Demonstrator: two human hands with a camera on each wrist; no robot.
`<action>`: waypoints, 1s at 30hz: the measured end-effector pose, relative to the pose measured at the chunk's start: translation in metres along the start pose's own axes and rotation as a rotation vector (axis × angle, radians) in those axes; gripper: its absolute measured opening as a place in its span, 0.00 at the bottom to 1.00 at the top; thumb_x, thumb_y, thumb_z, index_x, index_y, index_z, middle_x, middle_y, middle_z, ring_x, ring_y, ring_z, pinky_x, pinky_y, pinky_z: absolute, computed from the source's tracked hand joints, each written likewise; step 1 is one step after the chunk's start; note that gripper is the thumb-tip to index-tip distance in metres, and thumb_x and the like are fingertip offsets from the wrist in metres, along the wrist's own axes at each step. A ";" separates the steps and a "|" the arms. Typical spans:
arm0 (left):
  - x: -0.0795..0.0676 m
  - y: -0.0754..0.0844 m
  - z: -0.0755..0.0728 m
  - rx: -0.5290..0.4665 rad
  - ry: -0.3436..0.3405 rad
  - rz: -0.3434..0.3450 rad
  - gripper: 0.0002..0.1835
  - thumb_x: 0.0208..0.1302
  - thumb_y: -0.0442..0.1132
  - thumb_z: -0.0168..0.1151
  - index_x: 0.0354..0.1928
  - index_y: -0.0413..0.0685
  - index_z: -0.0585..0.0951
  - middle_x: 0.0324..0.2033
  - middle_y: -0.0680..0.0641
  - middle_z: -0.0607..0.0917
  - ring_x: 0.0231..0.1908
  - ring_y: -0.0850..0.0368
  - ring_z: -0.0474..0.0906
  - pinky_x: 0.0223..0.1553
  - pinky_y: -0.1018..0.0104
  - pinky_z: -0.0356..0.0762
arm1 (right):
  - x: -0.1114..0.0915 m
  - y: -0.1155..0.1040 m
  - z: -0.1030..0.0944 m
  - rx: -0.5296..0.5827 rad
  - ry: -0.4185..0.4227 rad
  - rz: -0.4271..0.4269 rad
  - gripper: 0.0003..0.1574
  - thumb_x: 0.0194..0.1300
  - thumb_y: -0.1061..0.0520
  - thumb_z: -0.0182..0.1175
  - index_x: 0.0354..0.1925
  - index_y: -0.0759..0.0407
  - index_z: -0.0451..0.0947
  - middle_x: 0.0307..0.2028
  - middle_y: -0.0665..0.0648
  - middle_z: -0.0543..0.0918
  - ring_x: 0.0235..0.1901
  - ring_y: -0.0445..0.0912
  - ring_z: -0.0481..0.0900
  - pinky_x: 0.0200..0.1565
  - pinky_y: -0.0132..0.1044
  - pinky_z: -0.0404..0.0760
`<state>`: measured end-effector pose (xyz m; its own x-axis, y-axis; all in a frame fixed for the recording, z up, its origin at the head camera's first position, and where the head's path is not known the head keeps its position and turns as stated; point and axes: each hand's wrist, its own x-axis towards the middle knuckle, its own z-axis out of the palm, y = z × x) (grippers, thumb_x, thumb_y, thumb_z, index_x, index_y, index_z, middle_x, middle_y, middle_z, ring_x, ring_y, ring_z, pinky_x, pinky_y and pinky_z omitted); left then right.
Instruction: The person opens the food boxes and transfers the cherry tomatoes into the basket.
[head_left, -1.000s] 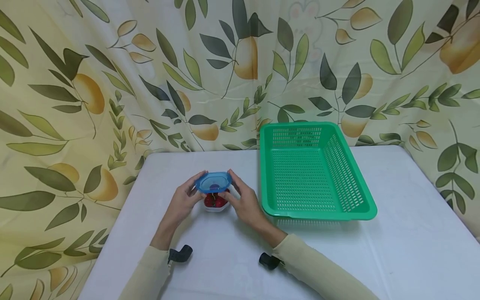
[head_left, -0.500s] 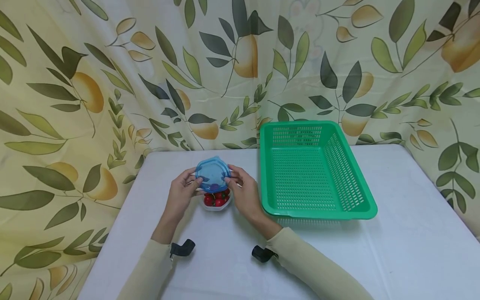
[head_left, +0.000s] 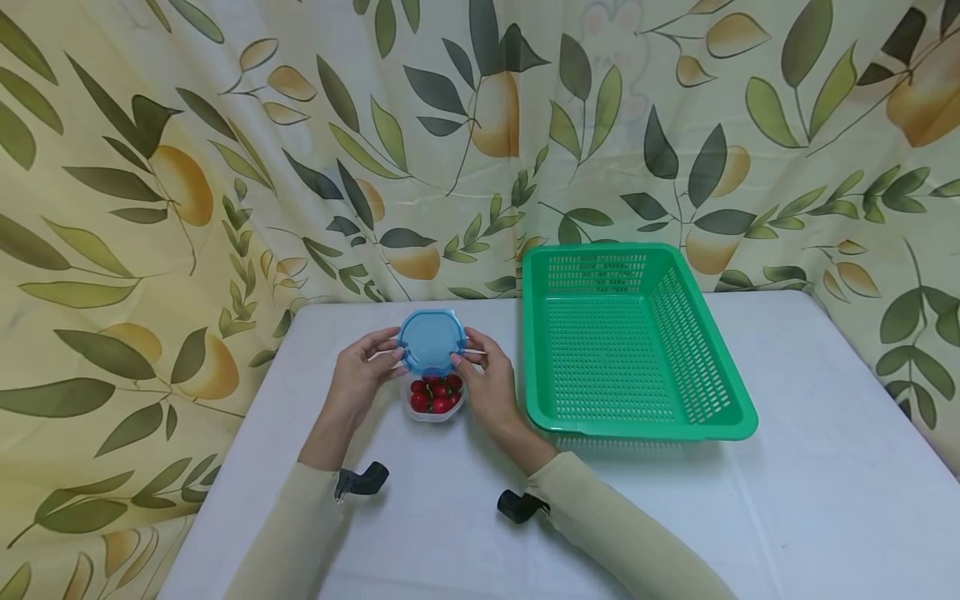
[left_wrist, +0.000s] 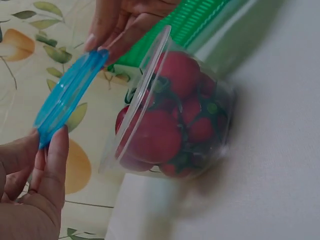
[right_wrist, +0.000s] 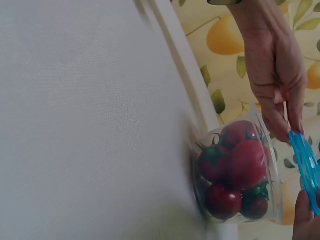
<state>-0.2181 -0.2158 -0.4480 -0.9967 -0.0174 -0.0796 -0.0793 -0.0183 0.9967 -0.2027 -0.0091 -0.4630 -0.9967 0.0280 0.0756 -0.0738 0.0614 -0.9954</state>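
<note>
The blue lid (head_left: 432,342) is hanging in the air above a clear container (head_left: 435,418), tilting steeply with its broad face toward the head camera. In the left wrist view a gap is showing between lid and container; in the right wrist view the frame's edge is cutting the lid off. The container is standing upright on the white table (head_left: 450,533), near the far edge and left of the middle. Red tomatoes (head_left: 435,400) with green stems are filling it; overlapping fruit is making the count hard to tell, and the lid's lower edge is sitting close to the rearmost ones in the head view.

The left hand (head_left: 357,371) is pinching the lid's left side between thumb and fingers, and the right hand (head_left: 491,379) is pinching its right side likewise. Both forearms are slanting inward from the near side, their sleeves (head_left: 633,529) running out of frame. The right hand is mostly falling outside its own wrist view.

A green basket (head_left: 645,432) is resting by the table's far edge, right of the container, its back rim overlapping a leaf-patterned curtain (head_left: 300,167).
</note>
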 end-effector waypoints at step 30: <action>0.050 0.008 0.006 -0.299 -0.001 -0.327 0.27 0.82 0.50 0.43 0.69 0.39 0.72 0.65 0.41 0.73 0.62 0.46 0.76 0.59 0.49 0.79 | 0.032 0.024 0.007 0.397 0.112 0.108 0.28 0.81 0.48 0.46 0.68 0.61 0.73 0.66 0.59 0.77 0.62 0.52 0.79 0.59 0.40 0.80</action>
<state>-0.2685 -0.2113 -0.4443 -0.9201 0.0383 -0.3899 -0.3817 -0.3116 0.8702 -0.2366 -0.0139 -0.4845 -0.9914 0.1226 -0.0461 0.0022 -0.3364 -0.9417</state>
